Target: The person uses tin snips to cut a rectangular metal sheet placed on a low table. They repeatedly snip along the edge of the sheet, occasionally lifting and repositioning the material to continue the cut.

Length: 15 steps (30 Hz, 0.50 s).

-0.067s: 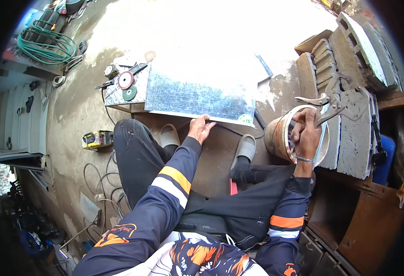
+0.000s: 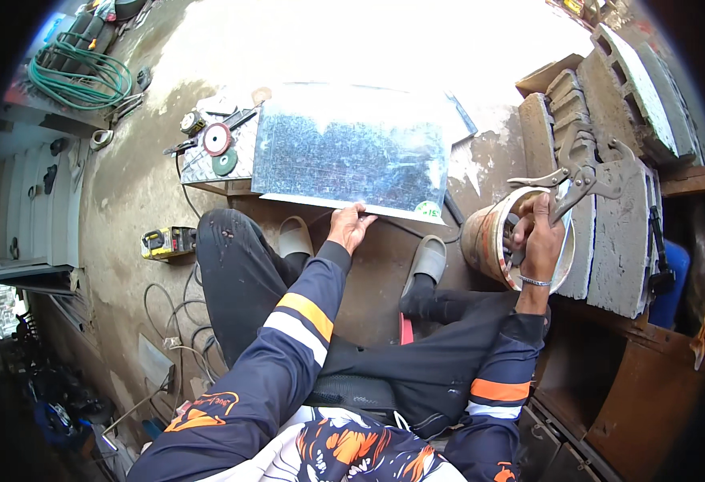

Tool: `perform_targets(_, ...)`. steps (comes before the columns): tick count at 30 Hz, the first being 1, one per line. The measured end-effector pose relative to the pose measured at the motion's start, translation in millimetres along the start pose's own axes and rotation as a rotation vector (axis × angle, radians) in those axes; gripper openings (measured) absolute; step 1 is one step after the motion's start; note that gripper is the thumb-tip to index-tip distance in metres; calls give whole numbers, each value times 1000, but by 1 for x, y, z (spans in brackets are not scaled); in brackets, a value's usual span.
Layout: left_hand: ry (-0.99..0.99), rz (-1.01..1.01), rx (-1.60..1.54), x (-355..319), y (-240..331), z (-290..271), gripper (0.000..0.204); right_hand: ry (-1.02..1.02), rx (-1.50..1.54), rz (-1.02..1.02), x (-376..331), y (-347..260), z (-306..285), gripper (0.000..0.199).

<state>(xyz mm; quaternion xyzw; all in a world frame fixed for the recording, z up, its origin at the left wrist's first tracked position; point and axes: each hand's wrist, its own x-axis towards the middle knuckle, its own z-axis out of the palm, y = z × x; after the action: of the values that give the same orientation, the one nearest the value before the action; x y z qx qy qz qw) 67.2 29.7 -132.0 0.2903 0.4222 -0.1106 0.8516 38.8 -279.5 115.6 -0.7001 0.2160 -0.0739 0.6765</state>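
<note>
A shiny galvanized metal sheet lies in front of me, its near edge folded into a narrow pale strip. My left hand pinches that edge near its middle, thumb and fingers closed on it. Over a stained bucket on the right, my right hand is closed round a pair of locking C-clamp pliers. Their wide jaws point up and away from me, and the release lever sticks out to the left. The fingers cover most of the handles. Dark items inside the bucket are partly hidden behind this hand.
Left of the sheet, a patterned board carries a red disc, a green disc and a tape measure. Concrete blocks stand at the right. Cables and a yellow-black box lie on the left floor.
The locking pliers have tilted slightly, their jaws turning to the right and down a little with my right hand. My left hand stays at the sheet's edge.
</note>
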Motion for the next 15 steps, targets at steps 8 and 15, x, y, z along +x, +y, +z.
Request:
perform_targets(8,25,-31,-65,8,-5,3,15,138,-736,-318,21,29,-2,36)
perform_targets(15,79,2,0,9,-5,5,21,187,-549,-96,18,19,10,38)
